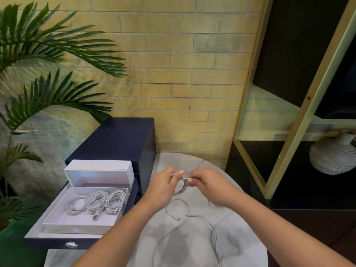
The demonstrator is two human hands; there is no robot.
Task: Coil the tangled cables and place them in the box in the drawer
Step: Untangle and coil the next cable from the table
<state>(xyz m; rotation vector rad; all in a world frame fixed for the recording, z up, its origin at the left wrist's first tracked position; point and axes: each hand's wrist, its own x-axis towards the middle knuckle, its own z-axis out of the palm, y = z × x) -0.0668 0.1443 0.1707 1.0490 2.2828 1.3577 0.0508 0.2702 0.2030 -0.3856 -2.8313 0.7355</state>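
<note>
Over the far part of a round marble surface [242, 239], two hands meet close together on one grey cable [183, 189]. The left hand [163, 187] grips a small coil of it, and the right hand [208, 185] pinches the top of the same coil. More loose cable lies in loops across the surface, towards its near edge. Just left of the surface, the open drawer [63, 240] of a dark blue cabinet [119, 137] holds a white box [84, 225] with three coiled cables [96, 203] inside.
</note>
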